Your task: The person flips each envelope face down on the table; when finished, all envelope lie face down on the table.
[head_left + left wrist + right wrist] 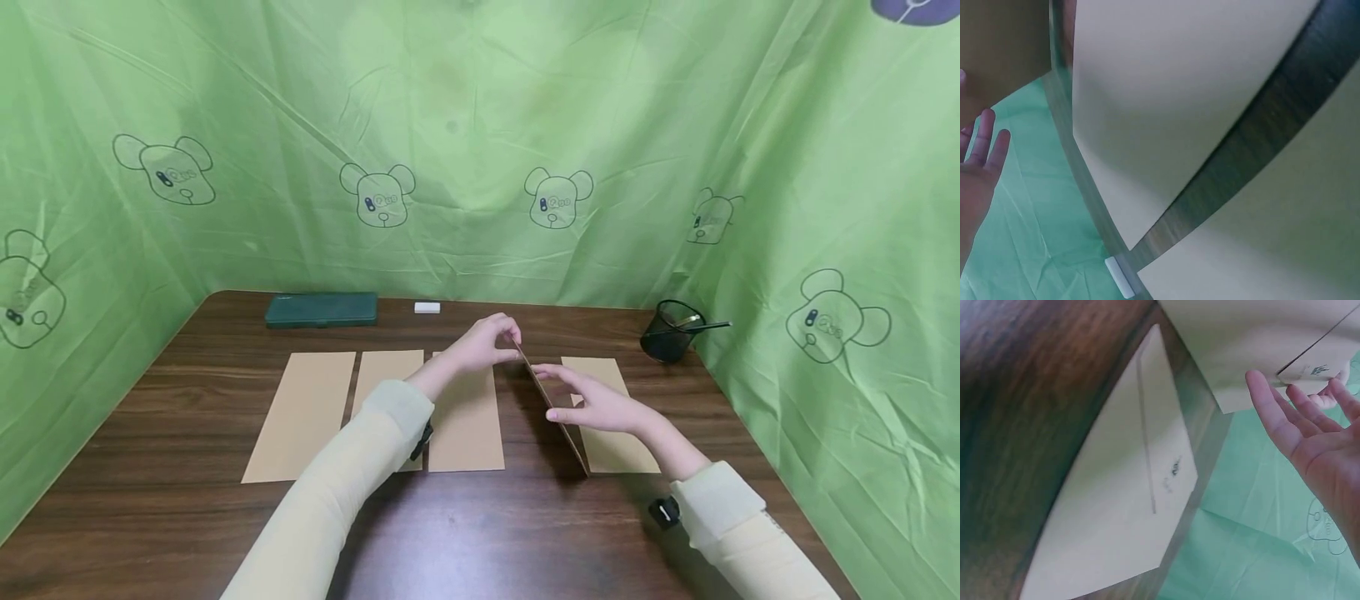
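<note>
sheets (467,421): matt paper | table (457,537): glossy wood-grain | backdrop (465,250): creased cloth

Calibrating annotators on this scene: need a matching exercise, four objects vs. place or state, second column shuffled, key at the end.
Things:
1. Green case
2. White block
3. Black mesh cup
4. Raised card

Places and states:
A. Far right of the table
B. Tilted up, pinched by the left hand
C. Far left of the table
D. Far side, between case and cup

Pairs: 1-C, 2-D, 3-A, 4-B
</note>
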`<state>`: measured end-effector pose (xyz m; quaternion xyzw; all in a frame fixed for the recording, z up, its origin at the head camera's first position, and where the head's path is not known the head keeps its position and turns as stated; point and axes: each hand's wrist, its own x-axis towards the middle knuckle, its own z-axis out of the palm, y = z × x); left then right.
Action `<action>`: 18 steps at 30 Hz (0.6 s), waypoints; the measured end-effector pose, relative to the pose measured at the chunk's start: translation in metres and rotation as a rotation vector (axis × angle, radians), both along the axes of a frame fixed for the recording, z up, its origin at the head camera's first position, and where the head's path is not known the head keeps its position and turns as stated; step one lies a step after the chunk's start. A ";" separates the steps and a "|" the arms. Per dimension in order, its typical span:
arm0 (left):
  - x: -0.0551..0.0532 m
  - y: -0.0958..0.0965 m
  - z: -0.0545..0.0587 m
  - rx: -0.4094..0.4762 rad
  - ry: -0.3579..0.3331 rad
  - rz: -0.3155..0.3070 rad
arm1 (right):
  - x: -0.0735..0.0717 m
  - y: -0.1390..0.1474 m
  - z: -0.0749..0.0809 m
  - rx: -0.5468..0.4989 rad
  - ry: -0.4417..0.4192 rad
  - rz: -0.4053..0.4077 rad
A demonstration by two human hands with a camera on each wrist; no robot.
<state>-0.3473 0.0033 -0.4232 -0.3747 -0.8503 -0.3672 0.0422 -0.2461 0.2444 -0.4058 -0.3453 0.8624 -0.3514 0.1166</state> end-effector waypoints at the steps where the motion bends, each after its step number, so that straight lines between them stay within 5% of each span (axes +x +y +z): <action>1: 0.000 0.000 0.001 0.003 -0.002 0.002 | 0.001 -0.001 0.002 0.003 -0.001 -0.006; 10: 0.000 0.001 0.011 0.013 0.006 0.002 | 0.002 -0.002 0.018 0.021 -0.023 0.004; 18: 0.007 0.005 0.022 0.022 0.056 -0.017 | 0.005 -0.001 0.030 0.082 0.061 0.032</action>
